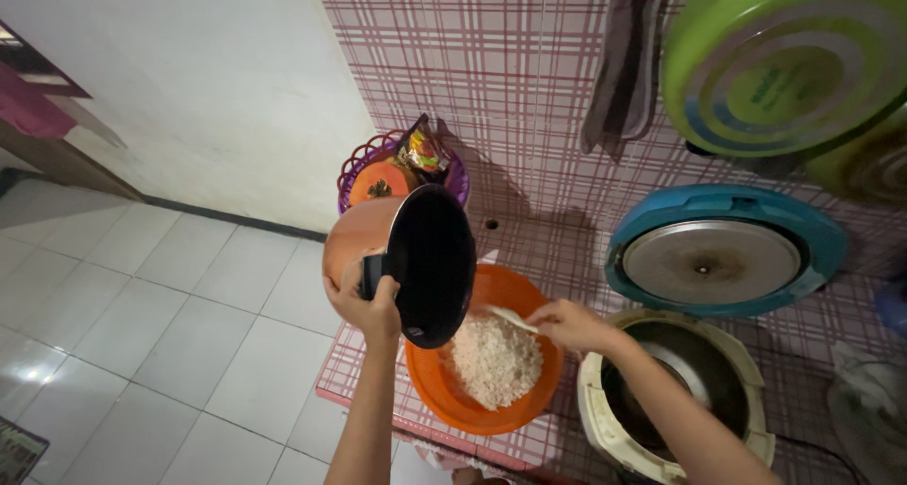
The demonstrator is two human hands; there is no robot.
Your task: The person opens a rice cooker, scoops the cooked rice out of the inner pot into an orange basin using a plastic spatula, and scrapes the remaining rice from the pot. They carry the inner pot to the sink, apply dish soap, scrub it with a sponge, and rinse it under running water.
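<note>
The left hand (370,307) clamps the rim of the tipped inner pot (408,258) over the orange bowl (444,405), at its ten o'clock, so rice (494,360) drops in, while the right hand (570,324) pinches a white spoon (511,318).

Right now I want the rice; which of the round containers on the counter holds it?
The orange plastic bowl under the tipped pot holds the white rice; the cream rice cooker beside it sits empty.
</note>
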